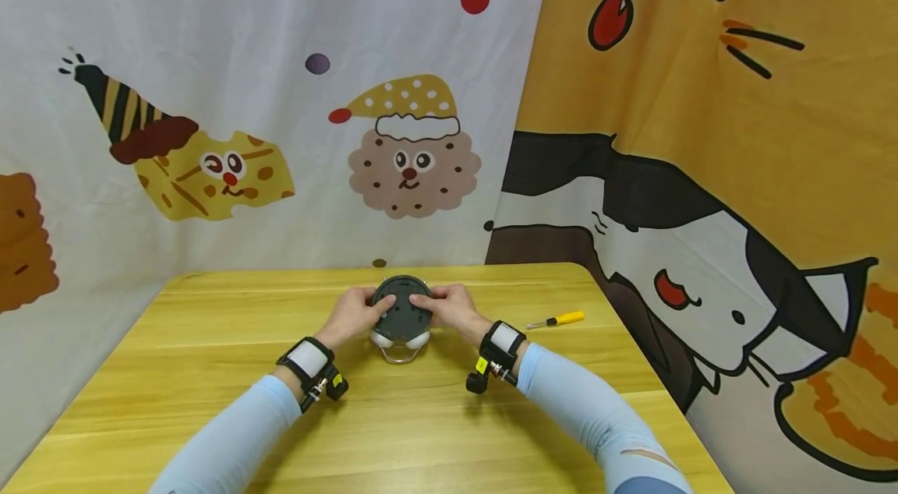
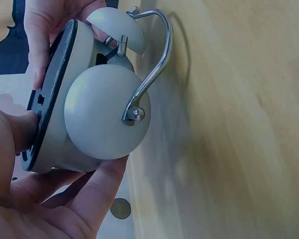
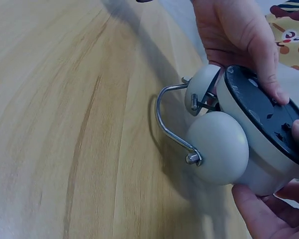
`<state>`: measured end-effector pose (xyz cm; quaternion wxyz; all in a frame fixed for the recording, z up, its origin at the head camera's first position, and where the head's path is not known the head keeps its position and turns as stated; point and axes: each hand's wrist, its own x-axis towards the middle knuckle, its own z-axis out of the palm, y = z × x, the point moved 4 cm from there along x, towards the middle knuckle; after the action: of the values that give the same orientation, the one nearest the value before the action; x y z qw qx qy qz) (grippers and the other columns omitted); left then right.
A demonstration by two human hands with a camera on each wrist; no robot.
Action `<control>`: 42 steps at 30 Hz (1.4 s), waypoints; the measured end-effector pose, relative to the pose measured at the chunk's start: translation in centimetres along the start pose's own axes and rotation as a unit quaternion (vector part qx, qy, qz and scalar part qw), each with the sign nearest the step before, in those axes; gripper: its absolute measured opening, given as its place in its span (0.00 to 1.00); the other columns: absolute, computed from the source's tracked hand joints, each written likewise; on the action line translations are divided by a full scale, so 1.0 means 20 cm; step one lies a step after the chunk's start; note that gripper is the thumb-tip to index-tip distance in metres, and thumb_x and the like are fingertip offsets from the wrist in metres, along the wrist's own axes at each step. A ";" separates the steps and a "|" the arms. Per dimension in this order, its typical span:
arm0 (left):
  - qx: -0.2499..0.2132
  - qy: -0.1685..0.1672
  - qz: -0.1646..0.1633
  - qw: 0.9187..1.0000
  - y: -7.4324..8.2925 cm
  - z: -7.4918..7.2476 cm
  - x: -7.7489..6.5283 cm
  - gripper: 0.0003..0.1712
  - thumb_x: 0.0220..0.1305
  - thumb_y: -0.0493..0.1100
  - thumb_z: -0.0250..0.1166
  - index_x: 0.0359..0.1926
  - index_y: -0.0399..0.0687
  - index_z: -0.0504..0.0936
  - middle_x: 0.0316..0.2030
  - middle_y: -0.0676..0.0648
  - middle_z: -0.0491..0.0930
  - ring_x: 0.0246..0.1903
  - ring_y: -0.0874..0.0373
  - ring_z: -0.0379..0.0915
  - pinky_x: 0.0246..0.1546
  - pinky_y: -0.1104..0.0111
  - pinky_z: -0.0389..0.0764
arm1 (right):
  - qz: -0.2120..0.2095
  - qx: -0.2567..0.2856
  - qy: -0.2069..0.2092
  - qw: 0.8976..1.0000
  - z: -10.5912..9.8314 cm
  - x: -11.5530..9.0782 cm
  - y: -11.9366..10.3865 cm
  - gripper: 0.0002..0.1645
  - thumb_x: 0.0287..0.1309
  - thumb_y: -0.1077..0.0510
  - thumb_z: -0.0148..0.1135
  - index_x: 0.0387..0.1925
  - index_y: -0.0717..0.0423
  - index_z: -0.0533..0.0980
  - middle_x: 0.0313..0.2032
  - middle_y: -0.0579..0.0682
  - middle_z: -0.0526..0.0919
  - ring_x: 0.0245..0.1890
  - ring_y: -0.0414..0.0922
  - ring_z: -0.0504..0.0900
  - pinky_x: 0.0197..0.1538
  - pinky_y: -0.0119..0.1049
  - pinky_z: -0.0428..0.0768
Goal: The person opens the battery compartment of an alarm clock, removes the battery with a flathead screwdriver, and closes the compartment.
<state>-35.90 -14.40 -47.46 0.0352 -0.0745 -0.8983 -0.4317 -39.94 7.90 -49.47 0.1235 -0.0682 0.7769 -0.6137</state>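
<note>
A white twin-bell alarm clock point(image 1: 401, 316) is held between both hands above the table, its dark back turned up toward the head camera. Its two white bells point(image 2: 105, 113) and curved metal handle point(image 3: 165, 119) point toward the person. On one side the left hand point(image 1: 354, 315) grips the rim, thumb on the back and fingers beneath. The right hand point(image 1: 452, 305) grips the opposite side in the same way, its thumb also on the back cover point(image 3: 261, 107). The clock's face is hidden from every view.
A screwdriver point(image 1: 557, 319) with a yellow handle lies on the wooden table point(image 1: 414, 432), right of the clock. Behind the table hangs a white curtain point(image 1: 245, 11) with cartoon prints, and an orange printed one point(image 1: 673, 73) is at the right.
</note>
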 end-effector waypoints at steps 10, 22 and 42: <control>0.013 0.003 0.033 0.999 -0.23 0.08 0.13 0.32 0.79 0.69 0.67 0.39 0.45 0.94 0.32 0.47 0.91 0.31 0.55 0.83 0.31 0.62 0.81 | 0.015 -0.004 0.012 1.000 0.00 0.01 0.01 0.26 0.67 0.46 0.83 0.57 0.59 0.92 0.43 0.61 0.97 0.34 0.48 0.98 0.42 0.42 0.95; 0.019 0.033 0.024 0.999 -0.26 0.10 0.16 0.32 0.75 0.70 0.71 0.27 0.48 0.90 0.21 0.52 0.85 0.22 0.57 0.78 0.23 0.66 0.74 | -0.007 -0.135 0.051 0.989 -0.01 0.01 -0.04 0.29 0.65 0.40 0.84 0.56 0.56 0.92 0.45 0.58 0.97 0.32 0.46 0.96 0.39 0.42 0.94; 0.066 0.039 -0.012 0.997 -0.33 0.15 0.20 0.32 0.73 0.68 0.74 0.21 0.50 0.87 0.15 0.54 0.79 0.18 0.57 0.73 0.20 0.66 0.68 | -0.016 -0.218 0.051 0.974 -0.02 0.03 -0.03 0.31 0.65 0.35 0.82 0.55 0.53 0.93 0.44 0.58 0.98 0.29 0.51 0.96 0.35 0.42 0.92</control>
<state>-40.83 -15.71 -53.89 0.0698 -0.0445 -0.9236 -0.3742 -40.67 7.96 -48.97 0.0559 -0.0750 0.8960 -0.4340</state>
